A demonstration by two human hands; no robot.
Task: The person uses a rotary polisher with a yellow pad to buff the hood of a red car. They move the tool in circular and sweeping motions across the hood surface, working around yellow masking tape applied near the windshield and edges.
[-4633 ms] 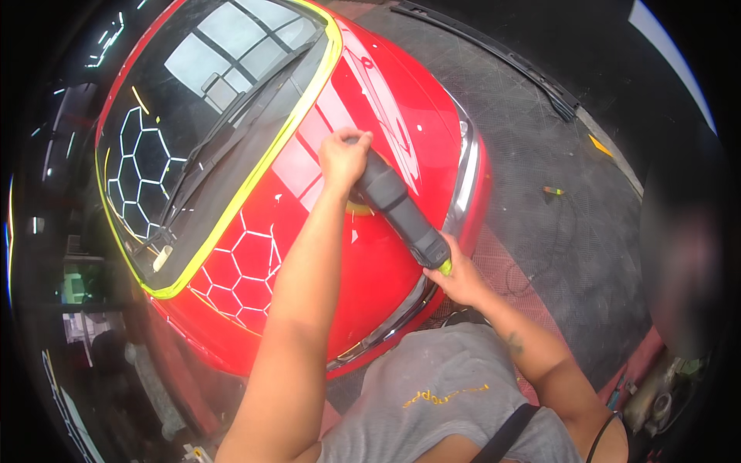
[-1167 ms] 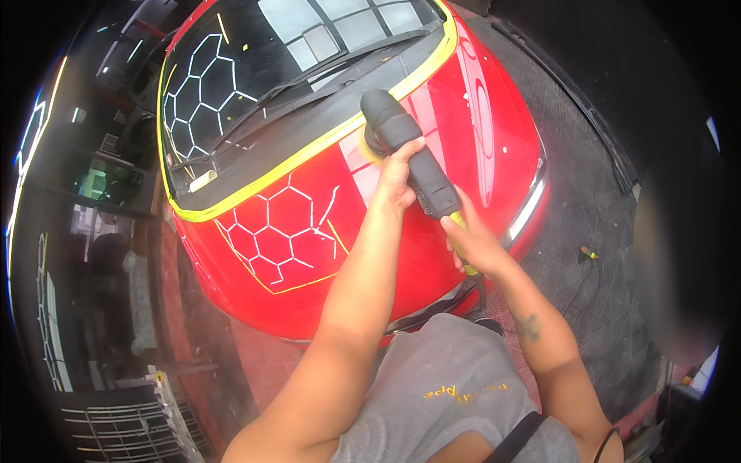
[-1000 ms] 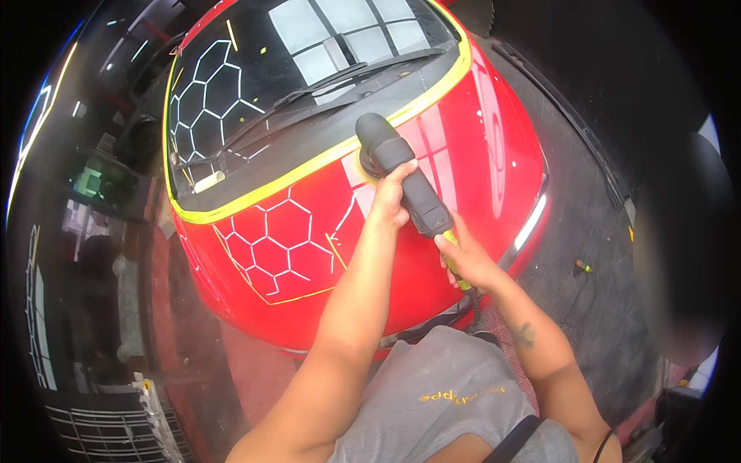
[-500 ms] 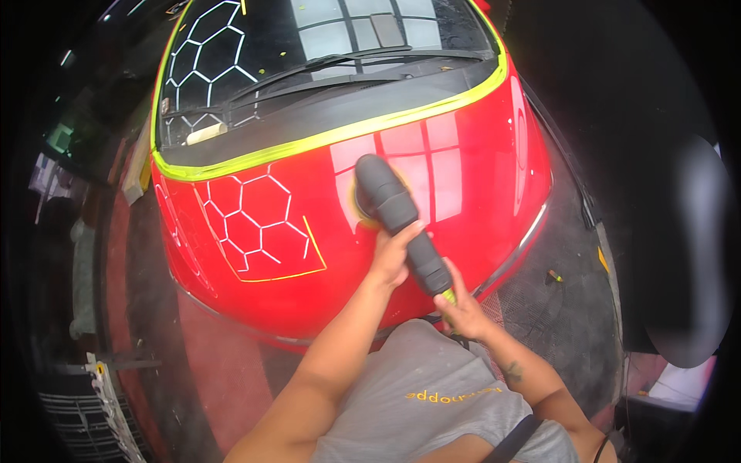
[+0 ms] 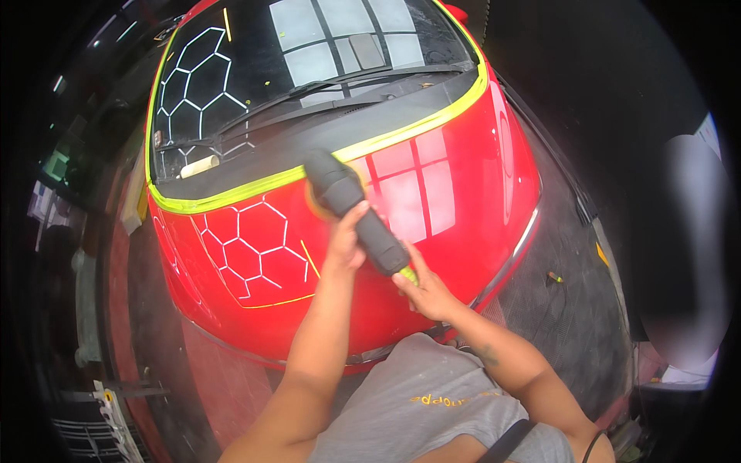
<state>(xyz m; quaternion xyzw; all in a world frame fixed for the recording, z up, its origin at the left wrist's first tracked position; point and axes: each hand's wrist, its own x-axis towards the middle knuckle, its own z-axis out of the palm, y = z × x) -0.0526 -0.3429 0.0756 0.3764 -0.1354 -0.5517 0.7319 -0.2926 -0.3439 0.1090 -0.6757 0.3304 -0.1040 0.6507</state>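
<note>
Over a red car hood [image 5: 432,193] edged with yellow masking tape [image 5: 231,197], dark windshield [image 5: 309,69] above, black polisher [image 5: 351,208] lying head-down near the tape, left hand [image 5: 346,243] clasping its body, right hand [image 5: 421,289] gripping its rear handle.

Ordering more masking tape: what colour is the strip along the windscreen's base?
Yellow-green tape, clearest in the head view, edging the red bonnet.
</note>
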